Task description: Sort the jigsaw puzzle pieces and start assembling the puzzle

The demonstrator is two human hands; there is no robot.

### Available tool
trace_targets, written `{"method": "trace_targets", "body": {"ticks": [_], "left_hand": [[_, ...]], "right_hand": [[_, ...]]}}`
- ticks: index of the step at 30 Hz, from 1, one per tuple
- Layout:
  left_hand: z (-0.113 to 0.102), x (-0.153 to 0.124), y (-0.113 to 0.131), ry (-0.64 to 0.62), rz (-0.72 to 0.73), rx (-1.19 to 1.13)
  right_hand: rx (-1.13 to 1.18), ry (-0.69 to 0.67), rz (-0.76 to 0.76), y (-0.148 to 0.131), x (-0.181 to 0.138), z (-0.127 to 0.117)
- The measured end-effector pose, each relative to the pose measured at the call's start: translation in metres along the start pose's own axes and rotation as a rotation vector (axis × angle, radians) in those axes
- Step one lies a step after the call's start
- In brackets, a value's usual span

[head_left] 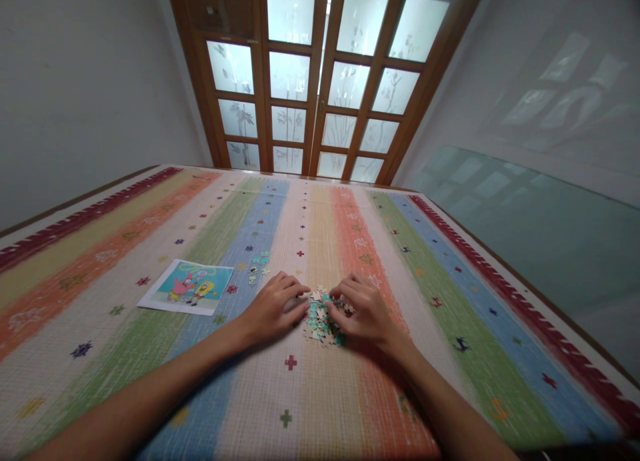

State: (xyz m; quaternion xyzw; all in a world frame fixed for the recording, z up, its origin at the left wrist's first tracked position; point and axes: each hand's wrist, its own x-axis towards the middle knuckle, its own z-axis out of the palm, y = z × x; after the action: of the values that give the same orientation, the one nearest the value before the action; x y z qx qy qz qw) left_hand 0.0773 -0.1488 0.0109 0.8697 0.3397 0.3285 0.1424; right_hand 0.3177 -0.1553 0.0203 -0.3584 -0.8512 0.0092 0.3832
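Note:
A small heap of jigsaw pieces, teal, white and tan, lies on the striped tablecloth between my hands. My left hand rests at the heap's left side, fingers curved and thumb apart from the index finger, both tips at the pieces. Opposite it, my right hand bends over the right edge of the heap, with thumb and fingertips among the pieces and a gap between them. Its palm side hides some pieces. I see no piece lifted in either hand.
Left of my hands lies a printed cartoon picture. A few loose jigsaw pieces sit beyond my left hand. The striped tablecloth covers a long table. At its far end stand wooden doors with glass panes; walls flank both sides.

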Motion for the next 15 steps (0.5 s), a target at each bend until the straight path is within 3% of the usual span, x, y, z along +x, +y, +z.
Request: {"method": "trace_targets", "body": {"ticks": [7,15], "left_hand": [[0.016,0.008,-0.006,-0.072,-0.028,0.047],[0.015,0.01,0.002,-0.074,-0.032,0.009]], "right_hand": [[-0.203,-0.154,0.139,0.008,-0.004,0.003],[-0.22,-0.178,0.183,0.007,-0.004,0.002]]}}
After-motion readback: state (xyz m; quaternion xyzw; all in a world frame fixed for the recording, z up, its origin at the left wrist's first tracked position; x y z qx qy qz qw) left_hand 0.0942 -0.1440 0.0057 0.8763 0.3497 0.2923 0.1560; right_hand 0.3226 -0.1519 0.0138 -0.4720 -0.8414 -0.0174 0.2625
